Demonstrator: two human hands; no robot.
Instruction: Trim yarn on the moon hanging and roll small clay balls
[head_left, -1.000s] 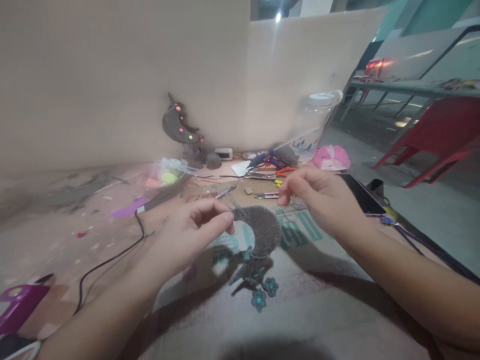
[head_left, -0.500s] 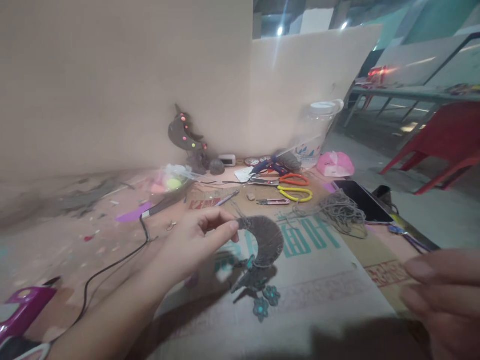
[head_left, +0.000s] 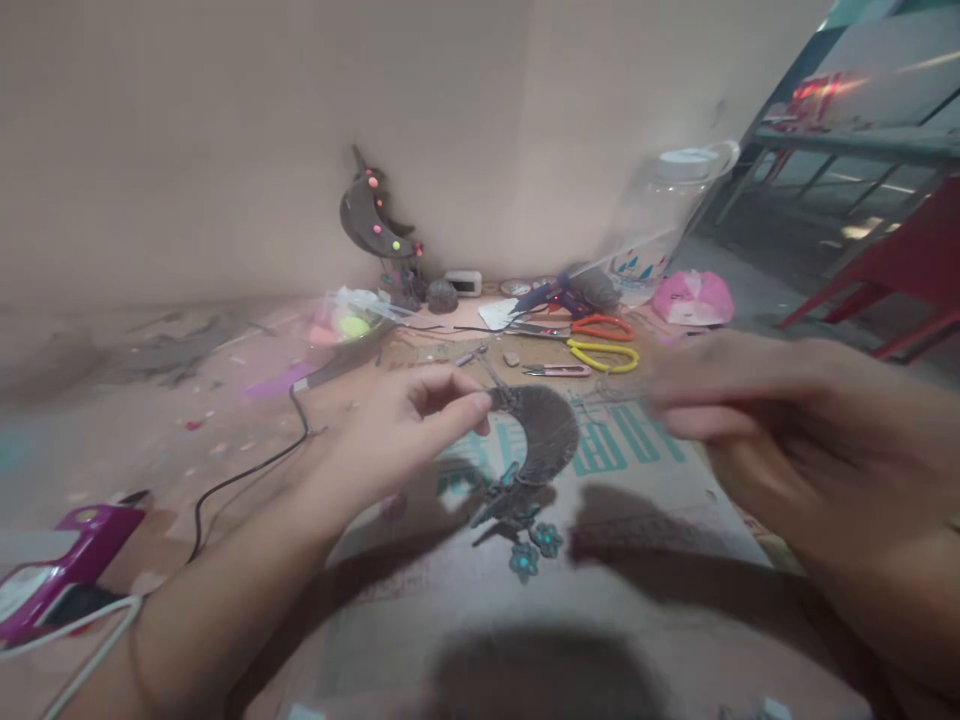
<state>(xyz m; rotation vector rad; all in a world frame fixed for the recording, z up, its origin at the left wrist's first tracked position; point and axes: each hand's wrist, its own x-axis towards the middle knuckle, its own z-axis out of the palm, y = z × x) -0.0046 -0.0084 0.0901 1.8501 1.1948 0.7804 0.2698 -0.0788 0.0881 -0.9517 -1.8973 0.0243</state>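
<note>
My left hand (head_left: 420,430) pinches the upper tip of a dark grey, thread-wrapped crescent moon ornament (head_left: 553,432) between thumb and fingers. From its lower part hang two small grey crocheted flowers (head_left: 525,562) with turquoise centres, and a turquoise bit sits near its lower tip. On the right, my right hand (head_left: 795,450) is raised above the board, apart from the moon and blurred by motion. Its thumb and fingers look pressed together; whatever they hold is too smeared to make out. A printed cardboard sheet (head_left: 660,510) lies under the ornament.
Behind lie thread snips (head_left: 556,371), yellow-handled (head_left: 604,357) and orange-handled scissors (head_left: 604,327), and a glue gun (head_left: 544,296). A finished-looking moon (head_left: 367,222) leans on the wall. A clear jug (head_left: 664,215) and pink packet (head_left: 694,298) stand right; a purple tool (head_left: 90,550) and cord are left.
My right hand has come in from the lower right edge, up and leftwards. My left hand keeps its pinch on the crescent moon. The view has tilted and shifted slightly.
</note>
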